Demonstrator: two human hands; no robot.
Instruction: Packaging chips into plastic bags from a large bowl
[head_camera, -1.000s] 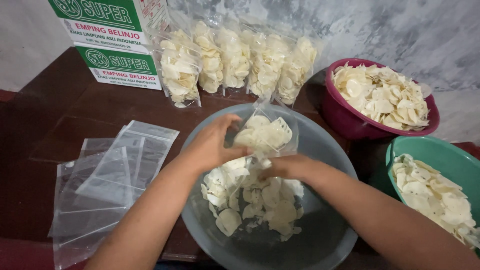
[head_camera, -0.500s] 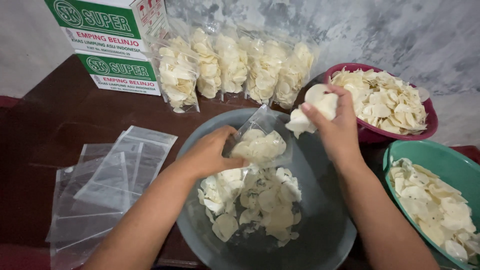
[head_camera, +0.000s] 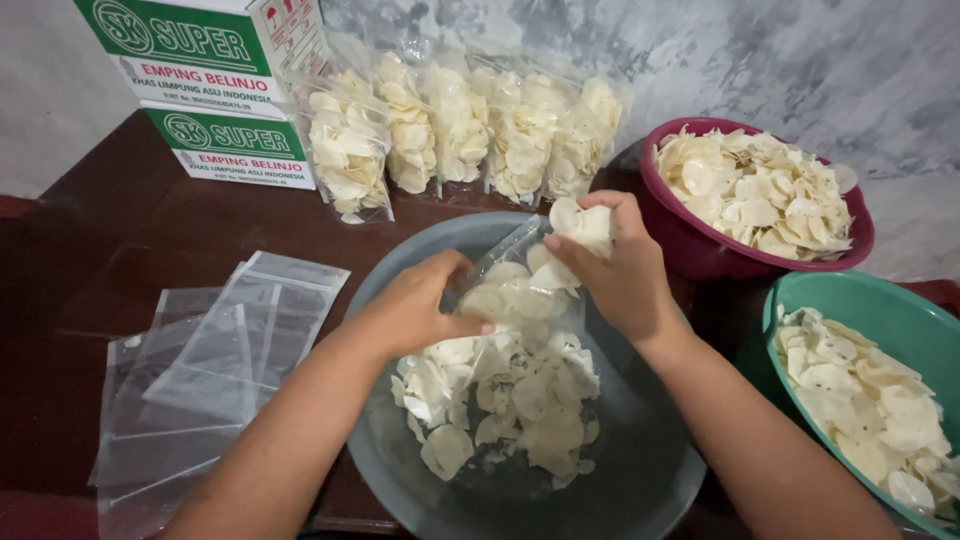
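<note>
A clear plastic bag (head_camera: 520, 285), partly filled with pale round chips, is held above the grey basin (head_camera: 640, 440) near the middle of the front edge of the table (head_camera: 120, 240). The bag is pinched at its open mouth by the left hand (head_camera: 420, 305), whose grip is closed on the bag's near side, thumb on the front of the film. A handful of chips (head_camera: 580, 225) is clasped in the right hand (head_camera: 620, 270), whose grip is closed around them at the bag's mouth, so that the chips touch the top of the opening. A loose heap of chips (head_camera: 510, 395) lies in the basin directly under both hands.

A spread of empty clear bags (head_camera: 210, 370) is laid flat towards the left front corner of the table, well apart from the basin. A row of filled bags (head_camera: 460, 130) is stood upright along the back edge, leaning against the grey wall, with two green and white cartons (head_camera: 215, 90) stacked just beside them at the back left. A maroon bowl (head_camera: 690, 245) heaped with chips is set at the back right, close to the basin's rim, and a green bowl (head_camera: 900, 325), also holding chips, is placed at the right edge, just beside the basin.
</note>
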